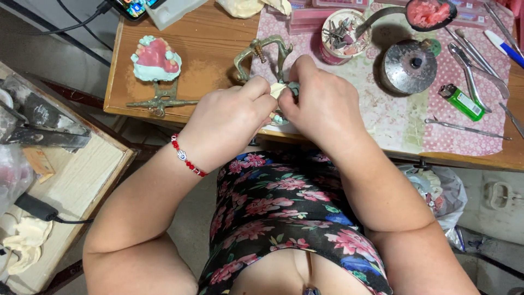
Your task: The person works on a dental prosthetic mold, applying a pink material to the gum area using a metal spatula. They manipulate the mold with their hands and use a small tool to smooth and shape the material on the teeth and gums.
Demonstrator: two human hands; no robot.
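Both hands meet at the near edge of the wooden table [207, 33]. Left hand [229, 123] and right hand [322, 106] are curled tight around a small pale plaster dental model [279, 90], pinched between fingertips; most of it is hidden by the fingers. It sits in a tarnished brass-coloured articulator [262, 52] whose arched frame rises just behind the knuckles. Red bead bracelet [188, 158] on the left wrist.

Left on the table: a 2nd articulator [158, 101], same dull metal, carrying a mint-green cast with pink wax [155, 57].

Right: pink patterned mat [393, 109], worn and stained. On it a round cup of burs [344, 33], a domed metal burner [409, 65], a black bowl of pink wax [431, 12], a green rectangular lighter [463, 102] and steel hand instruments [472, 71]. Label print too small to read.
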